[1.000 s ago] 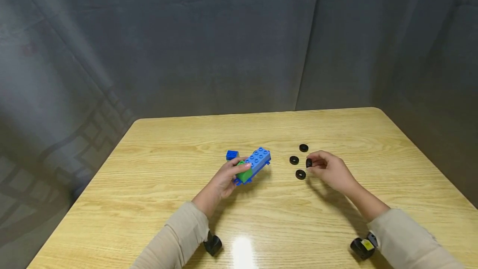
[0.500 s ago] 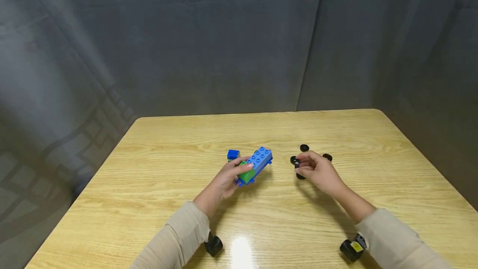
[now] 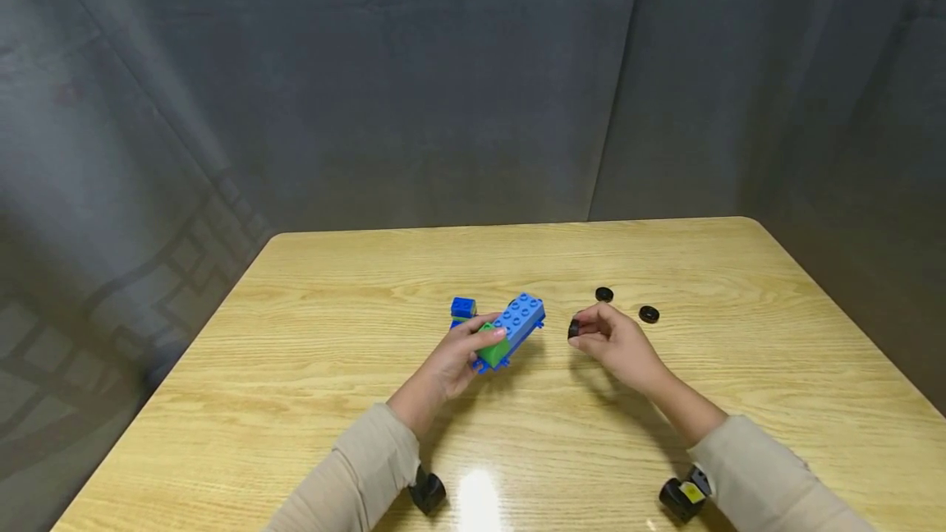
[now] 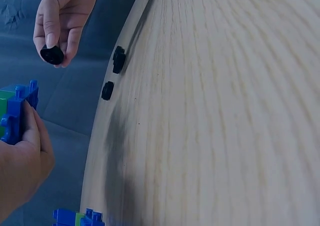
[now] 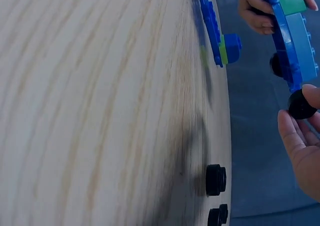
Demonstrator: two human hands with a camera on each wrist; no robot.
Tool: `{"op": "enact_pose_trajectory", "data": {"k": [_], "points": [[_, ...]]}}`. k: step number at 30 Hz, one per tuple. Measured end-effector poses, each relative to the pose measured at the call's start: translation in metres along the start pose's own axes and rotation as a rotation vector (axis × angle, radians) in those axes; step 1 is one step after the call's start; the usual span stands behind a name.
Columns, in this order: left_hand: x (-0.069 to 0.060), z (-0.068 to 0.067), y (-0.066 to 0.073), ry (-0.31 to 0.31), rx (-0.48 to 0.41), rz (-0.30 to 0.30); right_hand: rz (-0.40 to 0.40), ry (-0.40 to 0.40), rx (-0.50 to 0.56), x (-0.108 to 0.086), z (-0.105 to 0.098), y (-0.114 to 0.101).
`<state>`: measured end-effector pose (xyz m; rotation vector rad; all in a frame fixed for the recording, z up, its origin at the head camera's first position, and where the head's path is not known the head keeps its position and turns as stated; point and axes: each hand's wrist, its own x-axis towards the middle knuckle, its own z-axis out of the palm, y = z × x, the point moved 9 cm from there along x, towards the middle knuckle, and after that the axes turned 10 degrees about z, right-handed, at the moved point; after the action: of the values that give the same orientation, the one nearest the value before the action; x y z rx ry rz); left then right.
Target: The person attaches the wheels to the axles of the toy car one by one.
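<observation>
I have the left hand (image 3: 452,362) gripping studded blue-and-green bricks (image 3: 521,315), the right hand (image 3: 623,351) pinching a round black wheel (image 4: 52,55).

Place: seemingly a curtained-off recording station, such as a lab or studio might set up; the building around it cannot be told.
Curtain: dark grey cloth (image 3: 369,105) hangs behind and along both sides, softly folded, with a vertical seam right of centre.
Pattern: faint grid-like lines (image 3: 194,249) mark the cloth at left.
Table: a light wood-grain table (image 3: 259,401) with rounded far corners fills the enclosure.
Light: a white glare (image 3: 479,499) shines on the near tabletop.
Gear: a black device (image 3: 427,489) at each wrist, matching the wrist views, suggests filming.
Props: a blue-and-green brick build (image 3: 521,314) and black wheels (image 3: 603,294).
</observation>
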<state>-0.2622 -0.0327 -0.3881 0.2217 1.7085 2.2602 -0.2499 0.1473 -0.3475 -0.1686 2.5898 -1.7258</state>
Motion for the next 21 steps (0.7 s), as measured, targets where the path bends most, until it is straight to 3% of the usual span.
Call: {"op": "enact_pose_trajectory", "data": {"k": [21], "points": [[-0.002, 0.009, -0.001, -0.038, -0.032, 0.015, 0.0, -0.06, 0.068, 0.001, 0.022, -0.005]]}}
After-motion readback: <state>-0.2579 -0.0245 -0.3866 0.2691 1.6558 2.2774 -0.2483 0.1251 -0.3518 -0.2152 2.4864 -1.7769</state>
